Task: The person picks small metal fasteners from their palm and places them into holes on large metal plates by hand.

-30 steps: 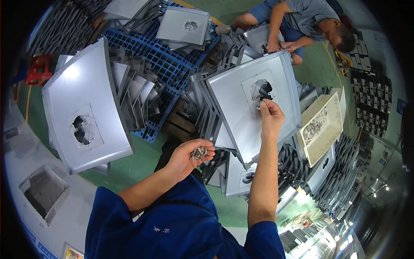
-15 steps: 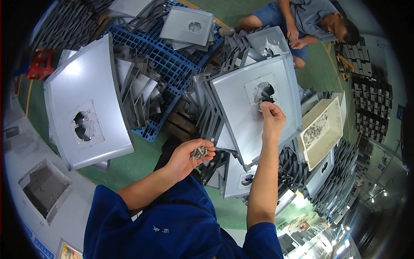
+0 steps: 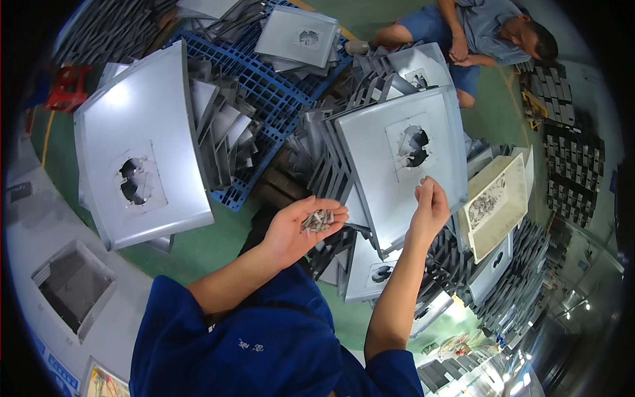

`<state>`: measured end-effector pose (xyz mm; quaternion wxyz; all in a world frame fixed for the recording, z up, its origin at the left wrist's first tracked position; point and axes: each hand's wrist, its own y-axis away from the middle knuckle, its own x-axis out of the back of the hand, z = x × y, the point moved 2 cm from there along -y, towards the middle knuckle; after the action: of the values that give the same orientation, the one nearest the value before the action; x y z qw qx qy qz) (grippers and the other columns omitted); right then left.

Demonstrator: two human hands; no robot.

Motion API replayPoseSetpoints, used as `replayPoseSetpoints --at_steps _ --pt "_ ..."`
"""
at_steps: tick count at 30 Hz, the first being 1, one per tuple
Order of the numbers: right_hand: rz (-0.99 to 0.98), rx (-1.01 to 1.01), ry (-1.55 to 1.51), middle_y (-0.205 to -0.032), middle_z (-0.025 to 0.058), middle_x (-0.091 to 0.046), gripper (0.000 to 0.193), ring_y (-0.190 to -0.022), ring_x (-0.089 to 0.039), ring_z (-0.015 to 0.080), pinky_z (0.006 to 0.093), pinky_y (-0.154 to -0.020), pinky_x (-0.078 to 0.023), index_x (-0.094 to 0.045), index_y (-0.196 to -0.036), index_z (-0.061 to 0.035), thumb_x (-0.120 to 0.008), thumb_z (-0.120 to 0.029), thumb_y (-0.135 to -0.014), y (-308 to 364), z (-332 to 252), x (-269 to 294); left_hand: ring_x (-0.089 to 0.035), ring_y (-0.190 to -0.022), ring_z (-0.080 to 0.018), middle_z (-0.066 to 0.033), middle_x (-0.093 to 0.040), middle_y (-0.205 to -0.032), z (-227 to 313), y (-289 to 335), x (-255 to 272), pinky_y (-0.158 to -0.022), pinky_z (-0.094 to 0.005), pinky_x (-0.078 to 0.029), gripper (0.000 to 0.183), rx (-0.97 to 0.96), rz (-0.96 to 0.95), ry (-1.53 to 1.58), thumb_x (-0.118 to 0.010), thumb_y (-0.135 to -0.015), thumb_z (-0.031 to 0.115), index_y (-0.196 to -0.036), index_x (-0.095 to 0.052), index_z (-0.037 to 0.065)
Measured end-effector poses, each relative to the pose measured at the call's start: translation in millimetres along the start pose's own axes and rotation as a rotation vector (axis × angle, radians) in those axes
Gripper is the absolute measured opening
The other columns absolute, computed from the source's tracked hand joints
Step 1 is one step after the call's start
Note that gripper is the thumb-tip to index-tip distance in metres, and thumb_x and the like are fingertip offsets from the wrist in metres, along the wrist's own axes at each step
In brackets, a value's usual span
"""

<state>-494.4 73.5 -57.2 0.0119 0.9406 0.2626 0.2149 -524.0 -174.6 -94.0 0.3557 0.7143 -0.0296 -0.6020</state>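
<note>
My left hand (image 3: 294,228) is cupped palm up, with a heap of small grey pieces (image 3: 317,221) resting in it. They look like short clips or plugs, too small to name surely. My right hand (image 3: 428,210) has its fingertips pinched together over the near part of a grey metal panel (image 3: 370,145). Whatever lies between those fingertips, if anything, cannot be made out. Beyond the hand, the panel has a ragged round cutout (image 3: 415,147) inside a square plate. This panel lies tilted on top of a stack of similar ones.
At left stands another stack topped by a large panel (image 3: 142,132). A cream bin (image 3: 506,205) with more small pieces sits to the right. Behind are a blue pallet (image 3: 248,79), a red stool (image 3: 68,89) and a seated person (image 3: 486,40).
My right hand has drawn back from the cutout toward me, its fingers still pinched. My left hand has shifted slightly right and up with the small pieces. The view has moved a little.
</note>
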Motion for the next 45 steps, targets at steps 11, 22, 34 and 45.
replayPoseSetpoints --at_steps 11,22,34,45 --pt "-0.473 0.237 0.181 -0.086 0.0108 -0.066 0.012 -0.073 -0.061 0.0155 0.0254 -0.068 -0.048 -0.068 -0.091 0.0025 -0.070 -0.003 -0.081 115 -35 -16 -0.040 -0.132 -0.0347 -0.0227 -0.045 -0.138 1 -3 -22 -0.112 -0.0441 -0.029 0.054 -0.029 -0.171 0.149 -0.028 -0.101 0.035 -0.128 -0.050 -0.006" --pt "-0.468 0.477 0.283 -0.080 0.0101 -0.063 0.016 -0.064 -0.063 0.0225 0.0291 -0.058 -0.050 -0.069 -0.087 0.0000 -0.072 0.002 -0.071 130 -38 -35 -0.048 -0.124 -0.0252 -0.0151 -0.052 -0.132 -10 1 -25 -0.106 -0.0403 -0.036 0.056 0.059 -0.152 0.044 -0.027 -0.101 0.040 -0.129 -0.049 -0.004" --pt "-0.543 0.406 0.486 -0.078 0.0124 -0.060 0.009 -0.066 -0.060 0.0290 0.0356 -0.060 -0.049 -0.061 -0.080 -0.0006 -0.068 0.002 -0.074 124 -41 -37 -0.054 -0.111 -0.0185 -0.0089 -0.059 -0.119 -17 0 -27 -0.100 -0.0338 -0.038 0.058 0.061 -0.079 -0.050 -0.026 -0.101 0.041 -0.128 -0.050 -0.004" --pt "-0.546 0.230 0.225 -0.077 0.0103 -0.062 0.009 -0.068 -0.062 0.0189 0.0284 -0.062 -0.048 -0.064 -0.091 0.0004 -0.065 0.001 -0.082 112 -39 -23 -0.056 -0.112 -0.0235 -0.0144 -0.058 -0.121 -12 -8 -30 -0.102 -0.0376 -0.040 0.060 0.059 -0.120 0.026 -0.025 -0.101 0.042 -0.125 -0.050 -0.006"
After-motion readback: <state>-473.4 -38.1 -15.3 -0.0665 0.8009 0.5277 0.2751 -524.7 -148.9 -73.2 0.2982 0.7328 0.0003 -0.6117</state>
